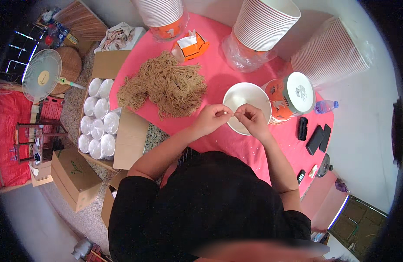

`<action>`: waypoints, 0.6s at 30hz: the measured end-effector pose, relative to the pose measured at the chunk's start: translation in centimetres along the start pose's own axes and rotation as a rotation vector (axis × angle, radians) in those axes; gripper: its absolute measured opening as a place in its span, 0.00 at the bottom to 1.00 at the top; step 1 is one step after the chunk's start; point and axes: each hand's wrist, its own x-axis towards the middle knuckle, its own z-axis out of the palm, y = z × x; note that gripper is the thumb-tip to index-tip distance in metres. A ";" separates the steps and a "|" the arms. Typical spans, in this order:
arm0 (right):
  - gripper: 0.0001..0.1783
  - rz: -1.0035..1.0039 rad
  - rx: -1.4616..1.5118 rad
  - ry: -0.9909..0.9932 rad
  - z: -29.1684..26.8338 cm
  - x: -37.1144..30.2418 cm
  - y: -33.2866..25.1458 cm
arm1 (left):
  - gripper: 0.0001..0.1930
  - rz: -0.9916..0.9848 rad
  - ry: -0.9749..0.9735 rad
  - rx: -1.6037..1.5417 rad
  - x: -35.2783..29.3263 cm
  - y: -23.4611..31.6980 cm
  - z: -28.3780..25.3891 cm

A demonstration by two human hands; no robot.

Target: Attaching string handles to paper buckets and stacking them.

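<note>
My left hand [213,118] and my right hand [252,119] meet over the near left part of a round white paper tub [247,90]. The fingertips of both are pinched together, close to each other. Whatever sits between them is too small to make out. To the left of the tub lies a big loose heap of tan cords [166,85]. Against the tub's right side rests an orange printed paper bucket [281,98], tilted, its pale round bottom facing me.
Tall stacks of white buckets [264,26] stand along the back of the pink-covered table [275,161], near an orange tissue pack [193,47]. At the right are a water bottle [325,106] and black phones [315,139]. A carton of wrapped white cups [97,129] stands left.
</note>
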 end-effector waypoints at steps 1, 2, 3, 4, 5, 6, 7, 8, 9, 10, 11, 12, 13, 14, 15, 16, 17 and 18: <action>0.05 -0.014 -0.109 -0.001 -0.1 0.0 -0.1 | 0.05 -0.001 0.001 0.000 -0.1 0.2 -0.1; 0.05 -0.029 -0.218 -0.002 -0.2 -0.1 -0.3 | 0.05 -0.009 0.018 0.071 -0.2 0.6 -0.1; 0.05 -0.027 -0.218 -0.001 -0.2 -0.2 -0.7 | 0.05 -0.016 0.032 0.142 -0.3 1.1 -0.1; 0.04 -0.021 -0.304 0.003 -0.1 -0.3 -1.2 | 0.05 -0.017 0.031 0.141 -0.4 1.6 -0.1; 0.04 -0.015 -0.391 0.007 -0.1 -0.4 -1.4 | 0.05 -0.016 0.054 0.190 -0.4 2.0 -0.2; 0.04 -0.015 -0.391 0.007 0.0 -0.5 -1.2 | 0.05 -0.013 0.078 0.239 -0.6 2.3 -0.2; 0.04 -0.034 -0.320 0.053 0.1 -0.6 -0.8 | 0.05 -0.013 0.079 0.239 -0.6 1.9 -0.1; 0.04 -0.054 -0.248 0.099 0.2 -0.6 -0.4 | 0.05 0.007 0.083 0.179 -0.7 1.3 0.0; 0.04 -0.054 -0.247 0.099 0.2 -0.7 -0.2 | 0.05 0.027 0.087 0.120 -0.7 0.9 0.1; 0.04 -0.075 -0.202 0.124 0.3 -0.7 -0.1 | 0.05 0.027 0.087 0.121 -0.6 0.6 -0.1; 0.04 -0.096 -0.158 0.149 0.3 -0.7 0.0 | 0.05 0.090 0.096 0.149 -0.5 0.3 -0.3; 0.04 -0.096 -0.157 0.147 0.2 -0.8 -0.2 | 0.05 0.151 0.108 0.176 -0.5 0.5 -0.4; 0.04 -0.070 -0.240 0.109 -0.1 -0.9 -0.6 | 0.05 0.151 0.111 0.176 -0.6 0.8 -0.4; 0.04 -0.044 -0.323 0.072 -0.3 -1.0 -1.0 | 0.05 0.287 0.161 0.283 -0.6 1.1 -0.4; 0.04 -0.045 -0.324 0.073 -0.2 -1.1 -1.5 | 0.05 0.425 0.210 0.389 -0.5 1.8 -0.3; 0.04 -0.070 -0.358 0.055 0.0 -1.1 -2.1 | 0.05 0.427 0.209 0.388 -0.5 2.5 -0.2; 0.03 -0.094 -0.393 0.037 0.2 -1.1 -2.4 | 0.05 0.485 0.198 0.461 -0.6 3.2 0.2; 0.03 -0.098 -0.396 0.035 0.2 -1.2 -2.7 | 0.06 0.543 0.190 0.535 -0.6 3.6 0.5</action>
